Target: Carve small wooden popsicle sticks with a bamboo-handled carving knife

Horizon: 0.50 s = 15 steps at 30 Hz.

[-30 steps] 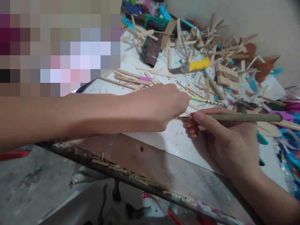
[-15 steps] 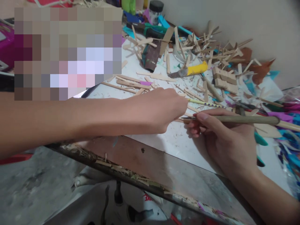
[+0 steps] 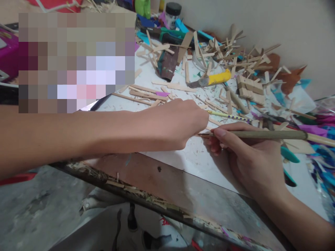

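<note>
Two bare hands nearly meet just right of centre. Changed in the last half second: my right hand (image 3: pixel 246 151) slid slightly left, bringing the bamboo-handled tool (image 3: pixel 267 135) with it, so its dark tip now sits closer in against my left hand (image 3: pixel 187 122), which barely moved. Probably means the work is right at that spot, small controlled tip moves; whatever the tip meets is hidden or too small to tell. Right thumb and fingers are clamped on the tool near its tip, handle pointing to the right edge. Left fingers curl under the knuckles, out of sight; can't tell if they pinch anything. Yellow-green dotted stick (image 3: pixel 230 116) lies just beyond my knuckles, one end by the left hand.

Surface: white sheet (image 3: pixel 193 162) on a worn brown table (image 3: pixel 146 174), shavings strewn across, more packed along the near edge. Craft sticks (image 3: pixel 149 94) above my wrist, messier pile upper right. Yellow-handled knife (image 3: pixel 220 77) upper middle, lidded jar (image 3: pixel 173 15) top middle, teal scissors (image 3: pixel 290 154) right, partly behind my right hand.

Room: grey wall (image 3: pixel 248 17) upper right, concrete floor (image 3: pixel 26 209) lower left, pixelated block upper left.
</note>
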Each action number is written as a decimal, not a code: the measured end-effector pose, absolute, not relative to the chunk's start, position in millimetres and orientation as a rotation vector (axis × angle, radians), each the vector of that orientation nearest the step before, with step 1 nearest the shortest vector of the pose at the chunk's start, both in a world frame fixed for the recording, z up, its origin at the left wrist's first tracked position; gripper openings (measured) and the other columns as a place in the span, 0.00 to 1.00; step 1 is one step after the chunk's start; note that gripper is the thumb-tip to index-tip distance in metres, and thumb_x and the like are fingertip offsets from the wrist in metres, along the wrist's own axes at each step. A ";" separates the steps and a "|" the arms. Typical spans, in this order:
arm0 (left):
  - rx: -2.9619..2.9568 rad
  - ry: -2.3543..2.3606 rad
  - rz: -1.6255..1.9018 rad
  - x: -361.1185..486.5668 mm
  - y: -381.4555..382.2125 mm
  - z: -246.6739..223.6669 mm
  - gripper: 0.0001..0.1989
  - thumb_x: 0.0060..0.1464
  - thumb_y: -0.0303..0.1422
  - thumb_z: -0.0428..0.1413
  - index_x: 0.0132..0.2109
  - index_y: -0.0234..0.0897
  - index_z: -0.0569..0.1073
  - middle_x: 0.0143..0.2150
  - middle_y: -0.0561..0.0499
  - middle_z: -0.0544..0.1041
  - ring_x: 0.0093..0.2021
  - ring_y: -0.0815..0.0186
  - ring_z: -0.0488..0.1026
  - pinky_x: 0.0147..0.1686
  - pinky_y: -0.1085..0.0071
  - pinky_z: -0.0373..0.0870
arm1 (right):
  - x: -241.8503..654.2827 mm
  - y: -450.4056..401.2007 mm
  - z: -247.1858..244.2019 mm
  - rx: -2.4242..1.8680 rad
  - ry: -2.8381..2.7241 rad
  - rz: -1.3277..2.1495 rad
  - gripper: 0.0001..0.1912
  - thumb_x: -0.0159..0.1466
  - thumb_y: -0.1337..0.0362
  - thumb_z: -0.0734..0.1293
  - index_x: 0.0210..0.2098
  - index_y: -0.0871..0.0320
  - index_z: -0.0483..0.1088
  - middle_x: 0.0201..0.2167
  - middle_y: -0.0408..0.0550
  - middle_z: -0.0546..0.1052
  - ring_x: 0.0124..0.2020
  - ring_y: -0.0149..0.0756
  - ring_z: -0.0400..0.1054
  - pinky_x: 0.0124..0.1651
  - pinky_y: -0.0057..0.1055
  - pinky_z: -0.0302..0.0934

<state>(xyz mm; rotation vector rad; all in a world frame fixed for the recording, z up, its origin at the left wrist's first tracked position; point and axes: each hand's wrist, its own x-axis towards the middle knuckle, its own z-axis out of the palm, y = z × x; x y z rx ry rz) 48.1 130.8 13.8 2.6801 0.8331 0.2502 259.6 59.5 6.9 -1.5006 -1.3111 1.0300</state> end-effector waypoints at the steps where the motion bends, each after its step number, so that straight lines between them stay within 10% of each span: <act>1: 2.680 0.831 0.252 48.2 130.9 13.8 0.09 0.53 0.19 0.60 0.36 0.38 0.75 0.35 0.51 0.78 0.40 0.57 0.78 0.35 0.66 0.61 | 259.4 59.4 7.2 -1.499 -1.315 1.024 0.10 0.63 0.58 0.79 0.35 0.57 0.81 0.27 0.49 0.81 0.27 0.35 0.74 0.32 0.33 0.69; 15: 2.679 0.835 0.252 49.2 129.5 15.8 0.08 0.55 0.19 0.60 0.35 0.37 0.76 0.36 0.50 0.78 0.41 0.57 0.78 0.36 0.65 0.61 | 260.3 62.2 6.5 -1.400 -1.282 0.955 0.05 0.65 0.59 0.77 0.36 0.53 0.81 0.24 0.43 0.78 0.25 0.32 0.72 0.28 0.29 0.67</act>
